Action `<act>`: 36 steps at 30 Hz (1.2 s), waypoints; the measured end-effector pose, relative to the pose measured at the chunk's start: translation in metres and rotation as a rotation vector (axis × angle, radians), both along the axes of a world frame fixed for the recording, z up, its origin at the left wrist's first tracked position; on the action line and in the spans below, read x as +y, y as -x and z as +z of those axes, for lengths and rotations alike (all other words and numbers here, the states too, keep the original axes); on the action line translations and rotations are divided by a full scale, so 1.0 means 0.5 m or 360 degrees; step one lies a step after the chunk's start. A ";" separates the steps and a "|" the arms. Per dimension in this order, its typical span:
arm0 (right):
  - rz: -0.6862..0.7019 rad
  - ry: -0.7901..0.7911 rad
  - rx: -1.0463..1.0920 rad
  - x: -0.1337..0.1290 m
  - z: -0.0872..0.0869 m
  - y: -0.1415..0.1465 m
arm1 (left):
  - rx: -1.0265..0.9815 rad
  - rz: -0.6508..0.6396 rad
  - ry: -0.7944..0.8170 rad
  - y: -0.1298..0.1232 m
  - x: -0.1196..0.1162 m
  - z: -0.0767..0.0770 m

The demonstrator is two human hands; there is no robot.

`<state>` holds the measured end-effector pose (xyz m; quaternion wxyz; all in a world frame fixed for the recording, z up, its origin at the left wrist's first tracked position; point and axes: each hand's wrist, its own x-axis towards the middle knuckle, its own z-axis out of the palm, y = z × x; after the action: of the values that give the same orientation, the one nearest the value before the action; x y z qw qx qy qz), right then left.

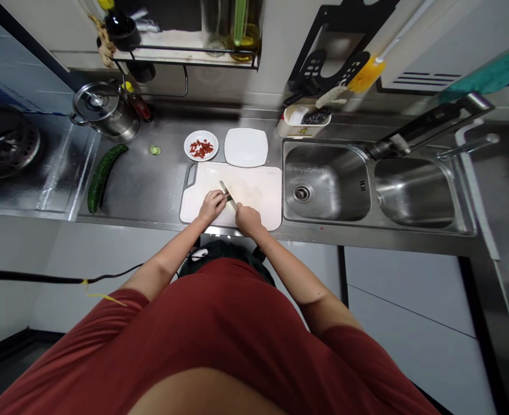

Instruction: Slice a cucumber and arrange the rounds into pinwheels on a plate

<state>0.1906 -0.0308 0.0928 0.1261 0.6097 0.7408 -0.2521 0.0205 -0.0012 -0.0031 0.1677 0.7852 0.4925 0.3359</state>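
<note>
On the white cutting board (258, 196), my left hand (212, 206) has its fingers closed on a small dark green piece (228, 197). My right hand (248, 220) is wrapped round the handle of a knife (225, 189), whose blade points up and to the left across the board beside the green piece. Above the board stand a small white plate with chopped red bits (201, 148) and a bare white square plate (246, 147). A long green cucumber (104, 176) lies on the steel counter at the left. Small pale green slices (154, 150) rest between it and the plates.
A steel pot (107, 118) and a red sauce bottle (137, 104) stand at the back left, near the stove (7, 141). To the right are a utensil holder (304, 122) and a double sink (327, 181). A bottle shelf (185, 55) overhangs the back.
</note>
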 end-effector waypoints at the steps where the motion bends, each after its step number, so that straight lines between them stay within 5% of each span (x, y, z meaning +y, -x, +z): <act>1: 0.0002 0.0012 -0.0005 -0.005 0.001 -0.004 | 0.0003 0.0002 0.0008 0.000 -0.001 0.000; 36: 0.0004 -0.0020 -0.0041 0.012 -0.007 0.016 | 0.0041 0.0038 -0.0038 -0.006 -0.005 0.003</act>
<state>0.1825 -0.0249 0.0894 0.1321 0.6126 0.7416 -0.2395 0.0233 -0.0039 -0.0014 0.1480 0.7854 0.4998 0.3337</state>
